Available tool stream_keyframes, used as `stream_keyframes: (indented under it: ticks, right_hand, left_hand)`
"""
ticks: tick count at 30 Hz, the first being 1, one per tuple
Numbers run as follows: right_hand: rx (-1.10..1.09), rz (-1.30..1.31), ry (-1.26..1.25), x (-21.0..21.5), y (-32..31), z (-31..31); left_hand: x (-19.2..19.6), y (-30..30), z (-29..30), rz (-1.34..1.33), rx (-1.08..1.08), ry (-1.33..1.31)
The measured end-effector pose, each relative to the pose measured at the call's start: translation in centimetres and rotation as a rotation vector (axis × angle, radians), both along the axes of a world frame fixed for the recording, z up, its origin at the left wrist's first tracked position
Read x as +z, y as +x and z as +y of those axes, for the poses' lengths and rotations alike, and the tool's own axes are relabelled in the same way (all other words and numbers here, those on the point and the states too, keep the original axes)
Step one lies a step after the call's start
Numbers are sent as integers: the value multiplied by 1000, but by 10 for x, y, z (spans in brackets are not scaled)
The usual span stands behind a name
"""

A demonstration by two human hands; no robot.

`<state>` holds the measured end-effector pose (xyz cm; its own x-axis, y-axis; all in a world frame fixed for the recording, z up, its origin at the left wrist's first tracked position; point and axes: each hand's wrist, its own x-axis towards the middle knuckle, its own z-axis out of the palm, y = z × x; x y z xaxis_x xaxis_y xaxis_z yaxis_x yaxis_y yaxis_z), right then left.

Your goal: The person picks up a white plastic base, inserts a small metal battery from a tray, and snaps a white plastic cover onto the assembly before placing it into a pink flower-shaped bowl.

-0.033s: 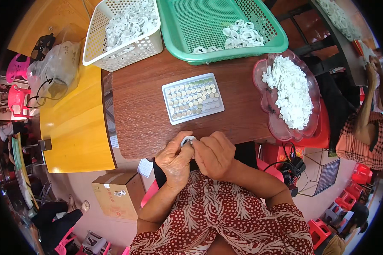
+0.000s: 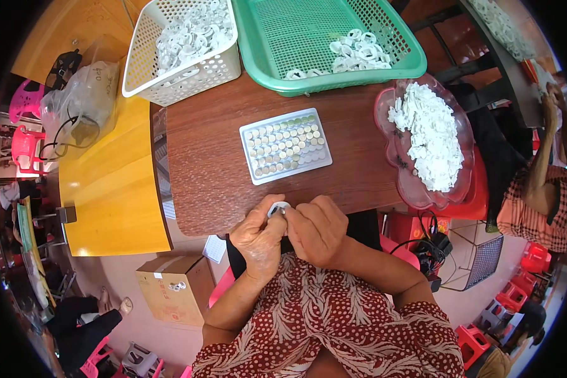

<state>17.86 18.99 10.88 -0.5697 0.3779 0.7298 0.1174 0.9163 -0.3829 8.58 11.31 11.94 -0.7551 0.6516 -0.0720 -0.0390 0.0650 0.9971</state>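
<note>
My left hand (image 2: 258,242) is closed on a small white round plastic piece (image 2: 278,206) with a dark middle, just off the table's near edge. Against it presses my right hand (image 2: 318,230), curled into a fist; a tiny dark or metallic bit shows between the two hands, too small to name. Farther out on the brown table lies a white tray (image 2: 286,165) with rows of round button cells, some of its pockets at the right unfilled. To the right, a pink scalloped bowl (image 2: 389,142) holds a heap of small white plastic parts.
At the back stand a white basket (image 2: 198,86) and a green basket (image 2: 283,83), both with white round pieces. A yellow table (image 2: 116,208) adjoins at left, bearing a plastic bag (image 2: 85,101). A cardboard box (image 2: 173,293) sits on the floor. Another person's arm (image 2: 542,151) is at right.
</note>
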Motion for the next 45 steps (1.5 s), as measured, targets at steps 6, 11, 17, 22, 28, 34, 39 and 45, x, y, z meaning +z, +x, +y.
stream_keyframes:
  ticks: [6, 11, 17, 22, 28, 34, 39, 45]
  right_hand:
    - [38, 21, -83, 0, 0, -3]
    - [44, 29, -286, 5, 0, 0]
    - [33, 70, -460, 8, -1, 3]
    - [38, 70, -499, 3, -2, 5]
    - [52, 50, -511, -2, -3, 6]
    - [43, 24, -575, -4, -3, 10]
    - [33, -53, -798, 1, -2, 12]
    - [121, -111, -1240, 10, 3, 21]
  left_hand:
    - [3, 0, -1, -71, 8, -37]
    - [3, 0, -1, -36, -23, -46]
    - [4, 2, 1, -32, -16, -58]
    - [1, 3, 1, -28, -31, -58]
    - [2, 3, 0, -164, -32, -56]
    - [-2, -9, -6, -296, -153, -29]
    - [1, -18, -6, -464, -211, 53]
    - [2, -29, -7, -773, -405, 70]
